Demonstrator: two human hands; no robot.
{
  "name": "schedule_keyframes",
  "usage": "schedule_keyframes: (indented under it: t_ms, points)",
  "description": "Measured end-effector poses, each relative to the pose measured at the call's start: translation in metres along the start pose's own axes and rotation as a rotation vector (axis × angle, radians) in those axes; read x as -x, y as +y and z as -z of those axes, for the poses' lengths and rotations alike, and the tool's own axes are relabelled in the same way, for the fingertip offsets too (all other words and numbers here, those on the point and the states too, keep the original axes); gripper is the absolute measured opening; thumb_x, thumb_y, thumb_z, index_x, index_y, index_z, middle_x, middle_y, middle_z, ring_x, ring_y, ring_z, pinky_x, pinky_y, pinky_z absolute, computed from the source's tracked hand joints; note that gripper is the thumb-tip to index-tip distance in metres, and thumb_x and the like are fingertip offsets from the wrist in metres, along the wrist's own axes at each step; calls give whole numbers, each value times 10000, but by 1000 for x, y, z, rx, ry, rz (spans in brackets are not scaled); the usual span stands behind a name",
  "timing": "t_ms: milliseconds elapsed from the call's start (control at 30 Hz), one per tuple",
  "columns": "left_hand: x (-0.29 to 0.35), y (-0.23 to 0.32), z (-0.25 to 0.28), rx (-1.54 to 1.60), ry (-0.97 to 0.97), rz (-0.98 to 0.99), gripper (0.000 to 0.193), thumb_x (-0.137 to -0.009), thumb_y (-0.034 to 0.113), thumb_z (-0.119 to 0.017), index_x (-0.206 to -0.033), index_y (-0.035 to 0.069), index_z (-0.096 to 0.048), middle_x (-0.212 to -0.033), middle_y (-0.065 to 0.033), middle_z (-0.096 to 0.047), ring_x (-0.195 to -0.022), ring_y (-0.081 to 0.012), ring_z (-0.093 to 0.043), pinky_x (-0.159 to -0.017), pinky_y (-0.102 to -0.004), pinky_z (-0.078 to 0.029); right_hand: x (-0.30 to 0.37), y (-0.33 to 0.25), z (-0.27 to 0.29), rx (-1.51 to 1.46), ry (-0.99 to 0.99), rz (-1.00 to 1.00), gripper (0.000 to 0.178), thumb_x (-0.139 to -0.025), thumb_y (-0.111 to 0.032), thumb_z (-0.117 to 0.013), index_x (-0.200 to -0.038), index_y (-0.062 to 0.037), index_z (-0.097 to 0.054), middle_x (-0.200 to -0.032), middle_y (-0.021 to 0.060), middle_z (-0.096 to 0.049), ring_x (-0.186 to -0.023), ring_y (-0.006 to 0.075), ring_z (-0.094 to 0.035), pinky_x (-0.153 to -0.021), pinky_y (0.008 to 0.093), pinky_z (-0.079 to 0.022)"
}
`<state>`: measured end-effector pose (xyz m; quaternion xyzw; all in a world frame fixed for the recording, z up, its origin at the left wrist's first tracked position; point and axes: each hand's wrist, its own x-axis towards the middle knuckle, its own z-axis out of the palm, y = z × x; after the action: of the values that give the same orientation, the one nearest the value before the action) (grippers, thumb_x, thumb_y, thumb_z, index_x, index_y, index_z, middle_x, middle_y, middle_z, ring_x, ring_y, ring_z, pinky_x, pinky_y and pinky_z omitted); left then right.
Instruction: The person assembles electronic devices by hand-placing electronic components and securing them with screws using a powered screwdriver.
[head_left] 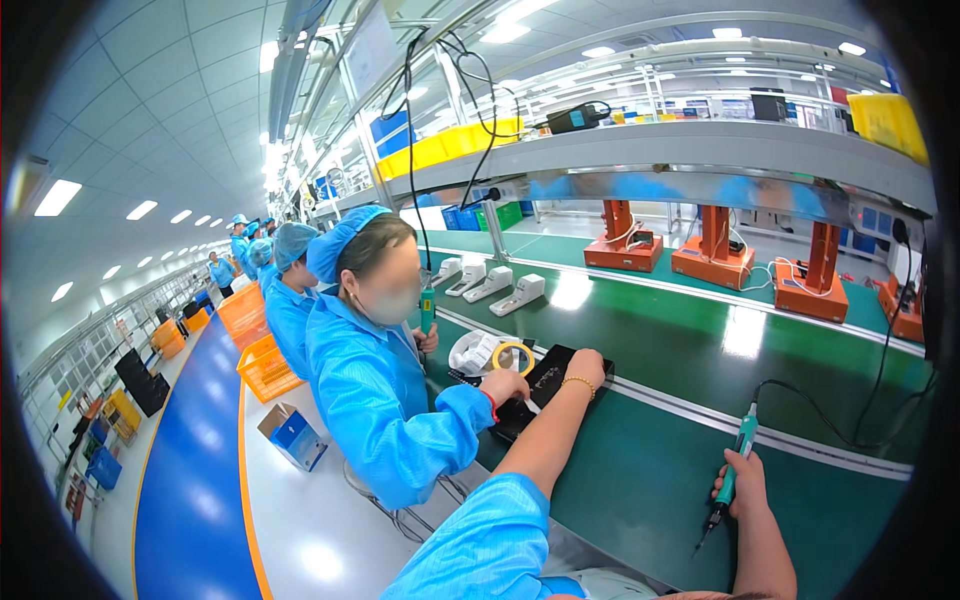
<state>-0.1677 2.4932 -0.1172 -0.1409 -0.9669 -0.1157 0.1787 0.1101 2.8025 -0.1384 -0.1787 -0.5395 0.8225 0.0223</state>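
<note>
One teal electric screwdriver [746, 433] is being grasped by the right hand [748, 484], its bit [704, 537] being pointed down over the green desk [630, 470]. To the left, the left hand [584, 369] is being held, half curled, at the right end of the black tray [513, 424]; whether anything is being pinched there cannot be told. The same tray is being reached into by a co-worker's hand [506, 387]. Something small is apparently being picked out, with no fastening being done. For the next move, a precise pick-up seems to be called for, the co-worker's hand being avoided.
</note>
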Motion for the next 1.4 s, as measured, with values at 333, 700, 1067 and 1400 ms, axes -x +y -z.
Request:
schedule_keyframes:
  t_ms: [333, 700, 1067, 1400]
  points:
    - [-7, -3, -12, -13, 24, 66, 90, -729, 120, -672, -767, 64, -730, -871, -170, -655, -935, -320, -598, -861, -393, -483, -2, 1, -1, 4, 20, 17, 284, -868, -210, -605, -997, -102, -376, -700, 74, -485, -460, 180, -512, -365, 350, -447]
    - [4, 4, 23, 108, -19, 136, 102, -743, 76, -638, -807, 66, -717, -888, -189, -654, -894, -348, -626, -829, -425, -499, 2, -2, -7, 13, 21, 5, 267, -875, -205, -599, -1001, -106, -385, -697, 72, -486, -461, 182, -512, -364, 353, -443]
    - [96, 142, 106, 851, 66, -148, 308, -847, -35, -503, -1139, 33, -572, -983, -140, -571, -876, -258, -632, -740, -334, -527, 5, -4, -4, 5, -9, 13, 279, -868, -188, -618, -1007, -97, -394, -717, 73, -494, -490, 187, -528, -394, 358, -466]
    - [140, 191, 32, 795, -60, -639, 337, -823, 2, -565, -1160, 14, -559, -1104, -194, -569, -1071, -355, -549, -912, -389, -459, -4, -1, -8, 25, -5, -14, 232, -876, -211, -619, -978, -124, -430, -683, 43, -499, -497, 186, -512, -419, 344, -448]
